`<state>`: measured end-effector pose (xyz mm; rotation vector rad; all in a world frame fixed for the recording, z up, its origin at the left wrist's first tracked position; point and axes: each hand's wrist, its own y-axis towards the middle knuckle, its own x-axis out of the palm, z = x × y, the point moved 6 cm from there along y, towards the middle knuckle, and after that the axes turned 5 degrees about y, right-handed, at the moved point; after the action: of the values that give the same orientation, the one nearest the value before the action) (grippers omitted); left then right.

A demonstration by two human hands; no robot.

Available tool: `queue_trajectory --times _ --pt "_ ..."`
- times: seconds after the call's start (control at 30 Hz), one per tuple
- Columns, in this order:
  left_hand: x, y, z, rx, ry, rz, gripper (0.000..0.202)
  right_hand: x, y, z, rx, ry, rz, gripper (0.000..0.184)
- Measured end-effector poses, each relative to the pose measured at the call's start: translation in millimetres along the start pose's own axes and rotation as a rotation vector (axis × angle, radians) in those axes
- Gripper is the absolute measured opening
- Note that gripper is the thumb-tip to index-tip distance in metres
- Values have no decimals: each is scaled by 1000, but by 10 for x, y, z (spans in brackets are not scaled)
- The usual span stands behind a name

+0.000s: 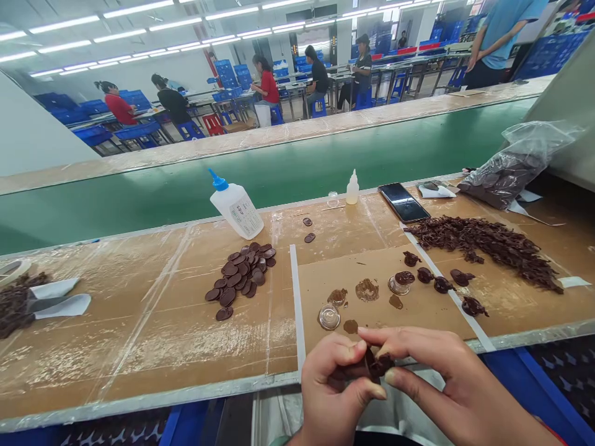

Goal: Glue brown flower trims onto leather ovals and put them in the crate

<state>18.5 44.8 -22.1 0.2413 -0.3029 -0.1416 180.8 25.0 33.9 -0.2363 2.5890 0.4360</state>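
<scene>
Dark brown small moulded piece, held over the near edge of the tan taped surface, pinched between the fingers of the left hand and right hand, both clenched on it. Clear plastic bag, far right beyond the fingers, holds more dark brown pieces. Loose heap of dark brown shaped parts, right beyond the fingers, and pile of dark brown round discs, left beyond them, are large. Only a few dark brown joined pieces lie just beyond the fingers, so most of the work appears to lie ahead. White squeeze bottle with blue nozzle and small pale dropper bottle, farther beyond: contents not visible. Small clear round cup, just beyond the left fingers, looks empty.
</scene>
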Motion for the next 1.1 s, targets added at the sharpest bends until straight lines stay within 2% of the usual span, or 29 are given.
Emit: queue_trajectory --times 0.47,0.7,1.1 --pt "-16 -25 -1 15 -2 7 30 -20 -35 -14 -37 -8 82 18" --pt "-41 -54 -22 -3 -10 26 32 14 -30 -2 -56 -20 -31 13" --pt "-30 -27 27 36 25 32 33 26 -55 87 -58 -48 3 16"
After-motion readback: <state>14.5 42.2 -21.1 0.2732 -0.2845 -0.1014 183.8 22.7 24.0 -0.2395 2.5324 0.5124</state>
